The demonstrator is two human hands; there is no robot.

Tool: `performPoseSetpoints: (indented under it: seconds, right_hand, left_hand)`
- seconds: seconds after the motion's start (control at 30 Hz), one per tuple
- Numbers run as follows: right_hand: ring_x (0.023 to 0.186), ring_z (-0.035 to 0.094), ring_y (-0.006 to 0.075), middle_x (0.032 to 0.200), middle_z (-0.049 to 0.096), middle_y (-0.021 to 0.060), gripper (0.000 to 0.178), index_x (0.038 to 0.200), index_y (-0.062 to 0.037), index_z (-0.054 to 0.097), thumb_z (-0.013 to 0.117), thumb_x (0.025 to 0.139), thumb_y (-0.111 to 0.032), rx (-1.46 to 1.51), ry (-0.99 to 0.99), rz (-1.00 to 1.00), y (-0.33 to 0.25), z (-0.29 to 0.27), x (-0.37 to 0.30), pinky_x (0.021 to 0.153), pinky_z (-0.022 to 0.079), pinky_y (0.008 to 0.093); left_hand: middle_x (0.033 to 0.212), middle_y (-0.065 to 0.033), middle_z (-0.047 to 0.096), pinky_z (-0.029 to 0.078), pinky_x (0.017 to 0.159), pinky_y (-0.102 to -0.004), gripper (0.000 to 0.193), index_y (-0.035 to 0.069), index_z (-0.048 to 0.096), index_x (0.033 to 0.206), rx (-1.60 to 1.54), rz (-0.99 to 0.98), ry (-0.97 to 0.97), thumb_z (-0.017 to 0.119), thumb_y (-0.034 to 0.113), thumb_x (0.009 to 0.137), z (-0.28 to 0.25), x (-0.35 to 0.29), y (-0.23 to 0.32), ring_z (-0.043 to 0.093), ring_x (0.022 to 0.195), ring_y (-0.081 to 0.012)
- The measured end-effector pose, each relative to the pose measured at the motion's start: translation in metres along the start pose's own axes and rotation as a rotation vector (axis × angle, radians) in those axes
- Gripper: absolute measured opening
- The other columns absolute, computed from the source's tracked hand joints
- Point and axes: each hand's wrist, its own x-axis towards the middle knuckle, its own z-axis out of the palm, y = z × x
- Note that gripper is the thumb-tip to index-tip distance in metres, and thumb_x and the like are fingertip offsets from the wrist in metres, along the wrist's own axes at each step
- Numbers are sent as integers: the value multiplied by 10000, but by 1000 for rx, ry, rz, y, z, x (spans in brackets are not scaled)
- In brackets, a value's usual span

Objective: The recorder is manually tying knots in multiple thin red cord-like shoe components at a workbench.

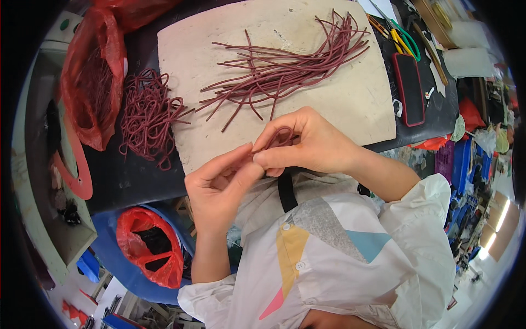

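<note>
Both of my hands meet just past the near edge of a cream board (197, 33), fingertips pressed together. Between them is a looped dark-red cord (284, 133), its bend showing inside the curl of my right hand (304, 143). My left hand (224, 178) pinches at the same spot with thumb and forefinger; the cord's ends there are hidden by the fingers. Beyond my hands, a spread bunch of straight dark-red cord lengths (296, 68) lies on the board. To the left sits a tangled heap of looped dark-red cords (145, 112), partly touching the board's edge.
At the far left lies a red plastic bag (93, 82) with thin cords inside. A red-lined blue bin (123, 274) stands below the table's left side. A red-edged phone (409, 90), green-handled scissors (408, 41) and yellow-handled pliers (399, 41) lie right of the board.
</note>
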Motion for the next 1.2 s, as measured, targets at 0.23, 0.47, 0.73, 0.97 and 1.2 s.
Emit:
performPoseSetpoints:
  seconds: [0.23,0.47,0.73,0.97,1.2]
  right_hand:
    - [642,577,83,771,610,45,214,933,12,605,600,828,-173,-72,147,-89,-9,-11,-5,586,483,204]
    - [628,572,69,760,609,42,152,858,8,623,609,817,-138,2,173,8,-3,-8,-4,561,478,198]
    - [639,556,189,704,585,40,145,792,-33,626,693,696,-118,-1224,515,-906,-4,-36,15,574,451,282]
    - [726,499,211,694,545,34,71,712,-62,623,659,699,-122,-1512,681,-909,-16,-52,40,653,371,314]
    - [715,529,226,691,563,43,69,744,-66,603,644,706,-106,-1518,652,-921,-30,-59,46,663,382,322]
  left_hand:
    - [782,-144,634,523,589,-267,168,-76,592,946,63,-115,104,566,29,817,-3,6,3,635,668,-198]
    - [821,-147,630,515,579,-249,224,-67,567,1006,-23,-206,-26,583,42,811,-9,9,3,628,646,-172]
    - [893,-109,609,457,681,-219,182,-9,602,984,787,582,394,585,48,812,-44,18,14,586,747,-160]
    - [1392,-167,244,192,996,-485,459,217,427,1282,1667,635,377,518,342,850,-96,76,7,223,1253,-419]
    - [1300,-179,391,236,985,-453,415,148,519,1203,1590,984,590,587,284,816,-94,102,31,341,1203,-374]
